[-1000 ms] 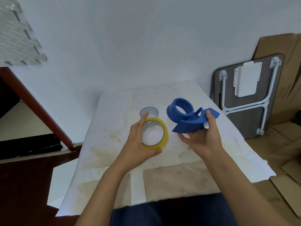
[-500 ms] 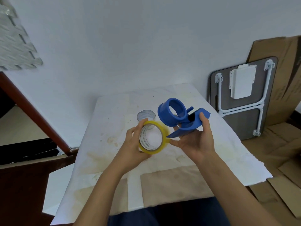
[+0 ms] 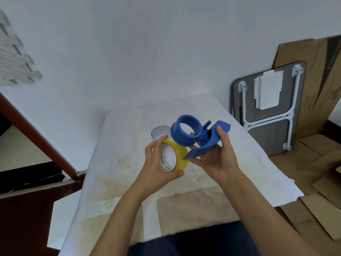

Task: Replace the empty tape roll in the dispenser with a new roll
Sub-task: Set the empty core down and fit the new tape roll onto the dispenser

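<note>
My left hand point(image 3: 156, 165) grips a new yellow tape roll point(image 3: 178, 154) with printed white core, held on edge above the table. My right hand point(image 3: 217, 159) holds the blue plastic dispenser point(image 3: 195, 137) by its curved handle, its empty round hub tilted up and toward the left. The hub's lower rim touches or overlaps the top of the yellow roll. Behind both, the empty clear tape core point(image 3: 160, 131) stands on the table, partly hidden by the roll and the dispenser.
A stained white cloth covers the small table point(image 3: 129, 163), which stands against a white wall. A folded grey table with white legs point(image 3: 265, 108) and cardboard sheets point(image 3: 313, 80) lean at the right. A brown wooden rail point(image 3: 36, 137) runs at the left.
Both hands have come together and risen slightly: the yellow roll moved right and the dispenser moved left, so the hub now meets the roll's upper edge.
</note>
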A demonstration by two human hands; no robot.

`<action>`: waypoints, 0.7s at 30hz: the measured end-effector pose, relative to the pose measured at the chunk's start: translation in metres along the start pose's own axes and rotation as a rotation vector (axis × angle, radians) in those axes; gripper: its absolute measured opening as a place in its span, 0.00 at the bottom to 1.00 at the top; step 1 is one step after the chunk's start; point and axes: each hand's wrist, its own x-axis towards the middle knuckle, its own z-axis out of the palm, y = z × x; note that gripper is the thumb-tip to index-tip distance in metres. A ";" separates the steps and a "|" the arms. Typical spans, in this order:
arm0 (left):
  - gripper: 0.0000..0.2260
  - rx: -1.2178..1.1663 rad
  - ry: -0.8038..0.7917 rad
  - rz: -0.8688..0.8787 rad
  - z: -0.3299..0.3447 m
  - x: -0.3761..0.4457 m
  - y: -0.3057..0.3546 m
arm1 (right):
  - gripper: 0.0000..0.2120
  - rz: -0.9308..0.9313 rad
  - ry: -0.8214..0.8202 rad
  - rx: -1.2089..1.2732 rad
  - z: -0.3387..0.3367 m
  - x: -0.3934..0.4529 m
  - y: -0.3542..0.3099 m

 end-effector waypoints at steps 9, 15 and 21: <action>0.50 0.031 0.122 0.070 -0.027 0.002 0.003 | 0.22 -0.163 0.107 -0.334 -0.004 0.003 -0.016; 0.51 0.196 0.004 0.164 -0.040 0.006 0.025 | 0.24 -0.127 0.045 -0.536 0.002 -0.001 -0.012; 0.54 0.316 -0.139 0.207 -0.038 0.009 0.032 | 0.24 -0.076 -0.012 -0.587 -0.001 -0.006 -0.011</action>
